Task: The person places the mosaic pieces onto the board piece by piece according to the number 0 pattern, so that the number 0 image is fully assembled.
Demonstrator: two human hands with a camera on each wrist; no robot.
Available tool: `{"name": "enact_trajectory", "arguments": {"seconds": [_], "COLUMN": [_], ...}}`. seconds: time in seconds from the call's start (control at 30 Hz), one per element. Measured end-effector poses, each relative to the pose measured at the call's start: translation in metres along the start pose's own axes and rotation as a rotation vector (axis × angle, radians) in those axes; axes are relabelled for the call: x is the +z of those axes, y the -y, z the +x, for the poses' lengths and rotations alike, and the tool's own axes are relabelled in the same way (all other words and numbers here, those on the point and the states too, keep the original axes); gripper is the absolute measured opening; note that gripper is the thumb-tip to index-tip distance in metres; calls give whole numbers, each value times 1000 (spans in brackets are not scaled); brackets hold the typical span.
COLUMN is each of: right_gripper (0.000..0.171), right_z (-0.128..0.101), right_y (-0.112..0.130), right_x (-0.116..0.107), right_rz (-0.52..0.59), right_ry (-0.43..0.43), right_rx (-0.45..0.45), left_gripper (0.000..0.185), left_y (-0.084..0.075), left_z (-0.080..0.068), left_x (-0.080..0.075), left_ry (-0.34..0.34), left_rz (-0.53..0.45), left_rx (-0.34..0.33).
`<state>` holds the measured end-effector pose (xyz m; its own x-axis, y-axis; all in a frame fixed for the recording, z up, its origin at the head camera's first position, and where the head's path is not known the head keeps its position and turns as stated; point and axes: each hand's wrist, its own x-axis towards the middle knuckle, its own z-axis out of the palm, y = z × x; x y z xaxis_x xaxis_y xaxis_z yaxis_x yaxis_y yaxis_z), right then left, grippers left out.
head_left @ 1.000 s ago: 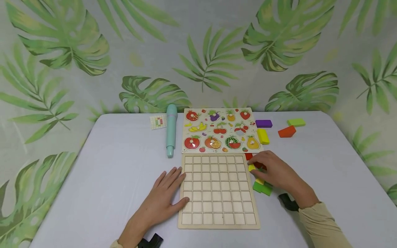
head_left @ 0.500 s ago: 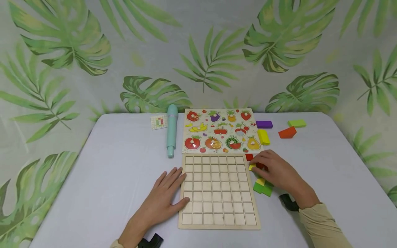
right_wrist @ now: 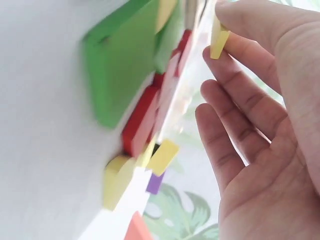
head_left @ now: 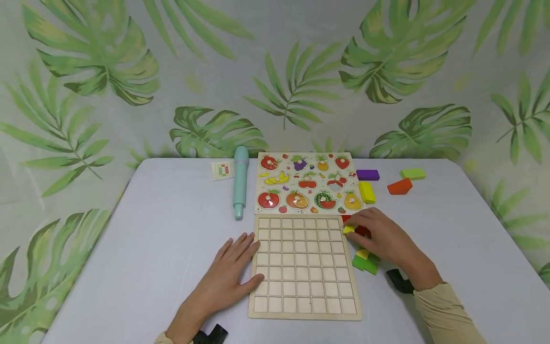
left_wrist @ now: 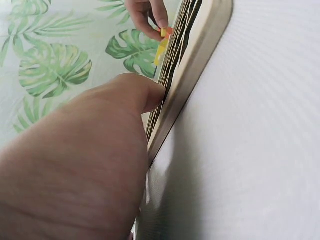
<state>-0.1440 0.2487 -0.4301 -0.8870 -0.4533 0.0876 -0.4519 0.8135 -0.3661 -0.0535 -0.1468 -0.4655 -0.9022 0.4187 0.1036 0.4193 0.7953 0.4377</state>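
Though small, bright yellow piece [head_left: 348, 230]

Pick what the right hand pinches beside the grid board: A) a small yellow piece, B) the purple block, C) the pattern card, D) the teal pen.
A: the right hand pinches a small yellow piece between thumb and finger at the right edge of the grid board; the right wrist view shows the same pinch.
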Motion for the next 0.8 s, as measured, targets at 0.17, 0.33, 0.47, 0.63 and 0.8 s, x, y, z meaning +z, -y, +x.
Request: {"name": "enact_trajectory", "arguments": {"seconds": [0.17,0.33,0.47,0.63,0.8], "right_gripper": [25,23,24,24,24], "right_z": [11,24,31,38,47], "right_y": [13,27,40,54,68], "right_x": [1,3,4,11,19], "right_rz": [30,51,93,162,174], "right_ry": [-31,-30,-6,32,49], "right_rx": [-75,-136,-140,-124,-168], "left_gripper": [76,76,76,76,75], "left_y": [0,-1,0,0,-1], "left_z": [0,0,0,0,0], "left_x": [0,0,1,1,0], "left_ry": [0,-3,-9,-18,-17], "left_rz": [3,-5,2,5,9], "left_rx": [0,1,8,19,13]}}
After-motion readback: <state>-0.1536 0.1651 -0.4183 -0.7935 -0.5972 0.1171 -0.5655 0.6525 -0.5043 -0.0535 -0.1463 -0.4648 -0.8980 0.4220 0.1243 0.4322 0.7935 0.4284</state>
